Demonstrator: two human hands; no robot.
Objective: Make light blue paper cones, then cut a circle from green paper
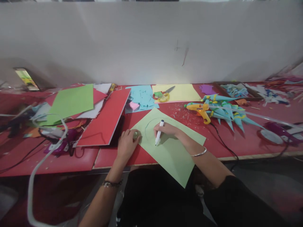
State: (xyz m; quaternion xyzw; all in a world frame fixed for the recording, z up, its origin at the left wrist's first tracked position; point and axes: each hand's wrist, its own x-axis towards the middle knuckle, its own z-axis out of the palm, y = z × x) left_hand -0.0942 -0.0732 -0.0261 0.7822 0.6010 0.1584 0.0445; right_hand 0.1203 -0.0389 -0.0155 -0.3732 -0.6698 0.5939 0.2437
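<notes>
A red tabletop [142, 155] runs along a plain pale-grey wall [132, 41], strewn with coloured paper and scraps. At its near edge a light-green paper sheet [176, 157] lies askew, its near corner overhanging. The right hand [165, 129] pinches a white marker pen [159, 132] over a curved line; the left hand [129, 142] rests on the sheet's left corner, its grip unclear.

Around the pale green paper sheet [181, 154], smooth and matt, the red tabletop [146, 157] has a soft sheen. Right of the sheet, the yellow glue gun [198, 109] looks like shiny plastic. Beyond the sheet, the scissors [165, 95] pair yellow plastic handles with grey metal blades. Left of it, the red board [104, 121] looks smooth.
</notes>
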